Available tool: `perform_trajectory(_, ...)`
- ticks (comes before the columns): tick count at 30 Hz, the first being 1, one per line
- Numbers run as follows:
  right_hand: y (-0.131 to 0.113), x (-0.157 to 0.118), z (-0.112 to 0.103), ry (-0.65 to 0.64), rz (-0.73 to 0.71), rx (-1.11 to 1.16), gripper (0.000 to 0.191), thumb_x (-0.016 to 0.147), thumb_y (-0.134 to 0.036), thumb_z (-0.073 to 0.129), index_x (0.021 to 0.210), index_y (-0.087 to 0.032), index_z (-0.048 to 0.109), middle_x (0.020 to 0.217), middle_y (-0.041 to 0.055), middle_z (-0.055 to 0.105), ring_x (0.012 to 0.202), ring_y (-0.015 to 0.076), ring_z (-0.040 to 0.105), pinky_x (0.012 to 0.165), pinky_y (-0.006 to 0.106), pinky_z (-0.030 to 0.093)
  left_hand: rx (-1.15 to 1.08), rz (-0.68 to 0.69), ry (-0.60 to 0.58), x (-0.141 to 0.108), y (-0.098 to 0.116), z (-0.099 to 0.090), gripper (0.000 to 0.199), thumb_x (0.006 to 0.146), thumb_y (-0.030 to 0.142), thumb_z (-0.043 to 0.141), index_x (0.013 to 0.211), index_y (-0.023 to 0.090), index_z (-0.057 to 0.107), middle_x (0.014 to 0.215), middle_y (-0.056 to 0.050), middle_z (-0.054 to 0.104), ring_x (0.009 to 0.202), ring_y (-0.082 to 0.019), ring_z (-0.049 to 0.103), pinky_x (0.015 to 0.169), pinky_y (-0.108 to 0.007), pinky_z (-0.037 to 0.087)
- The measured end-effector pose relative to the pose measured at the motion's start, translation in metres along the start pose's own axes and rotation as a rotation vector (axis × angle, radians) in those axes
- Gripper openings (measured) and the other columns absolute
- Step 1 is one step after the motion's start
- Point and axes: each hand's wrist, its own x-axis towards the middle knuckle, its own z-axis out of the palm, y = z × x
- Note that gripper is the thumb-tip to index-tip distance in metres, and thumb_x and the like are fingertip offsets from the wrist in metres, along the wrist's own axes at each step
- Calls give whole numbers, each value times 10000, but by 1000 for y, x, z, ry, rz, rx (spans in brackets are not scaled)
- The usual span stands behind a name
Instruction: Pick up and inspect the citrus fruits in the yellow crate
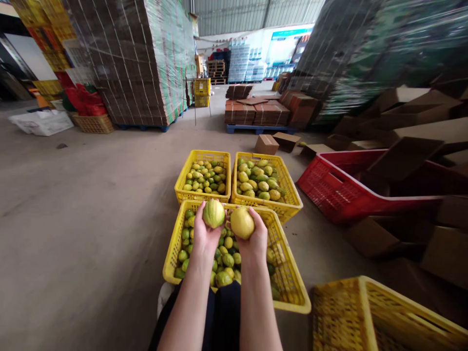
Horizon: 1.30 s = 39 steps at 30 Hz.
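My left hand [205,234] is closed around a green-yellow lemon [214,213] with faint stripes. A paler, yellower lemon [242,223] rests in my right hand [256,239], its fingers curled round the side. Both hands are held close together above the near yellow crate [292,282], which contains many green and yellow lemons [224,278]. Beyond it, side by side, stand a far left yellow crate [178,187] and a far right yellow crate [292,195]. Smaller lemons [204,175] fill the left one, larger lemons [261,178] the right. My forearms hide part of the near crate.
To the right lie a red crate [329,190], loose cardboard boxes [413,146] and another yellow crate [343,312]. Flattened cartons [256,112] sit on a blue pallet [256,129] ahead. Tall wrapped stacks rise at both sides. Concrete floor [91,219] stretches to the left.
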Motion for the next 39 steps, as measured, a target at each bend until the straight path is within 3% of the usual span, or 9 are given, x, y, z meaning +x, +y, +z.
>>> perform_trajectory(9,0,3,-6,-23,92,74,215,658,-345,582,786,-173,566,615,4,650,549,163,632,494,284,534,-62,13,41,0,0,-3,214,761,279,557,936,172,617,823,-53,646,783,-181,637,703,-304,524)
perform_trajectory(15,-5,2,-10,-55,122,129,271,669,-318,481,853,-147,581,725,73,684,675,222,663,562,359,552,-58,32,33,2,-1,-6,327,792,268,416,1007,105,602,903,-146,653,877,-260,632,708,-387,533)
perform_trajectory(19,-7,0,-9,-98,157,170,265,693,-315,525,882,-146,600,778,78,691,712,206,658,580,333,550,-128,-30,-23,2,0,-6,333,796,294,468,1032,90,586,918,-155,650,954,-258,613,749,-341,534)
perform_trajectory(25,-6,-2,-9,-223,200,229,270,662,-356,592,850,-162,609,722,47,658,607,148,608,502,251,515,-161,-66,-1,-7,4,-3,306,740,332,542,957,131,623,857,-93,641,870,-195,623,683,-251,545)
perform_trajectory(30,-6,-4,-9,-144,212,340,214,638,-262,590,830,-168,597,739,41,661,807,186,642,692,315,553,-210,-9,-99,-13,3,-2,202,726,275,519,814,145,647,834,-78,653,947,-224,613,826,-363,517)
perform_trajectory(33,-7,-8,-8,-160,169,347,246,635,-248,591,873,-185,599,812,41,668,893,200,634,704,315,551,-241,-20,-105,-16,2,-1,199,724,239,503,823,159,656,914,-81,658,1042,-253,579,859,-404,493)
perform_trajectory(35,-8,-12,-8,-177,162,339,259,632,-227,587,889,-194,604,831,33,667,855,186,639,658,280,551,-244,-22,-91,-18,2,-1,194,738,232,501,823,166,662,933,-74,661,1042,-238,578,831,-357,502)
perform_trajectory(39,-8,-18,-5,-210,287,300,212,625,-210,564,831,-184,606,745,24,649,646,138,610,534,232,527,-256,9,-73,-21,2,-4,167,759,219,501,712,171,654,832,-35,671,875,-174,622,759,-283,503)
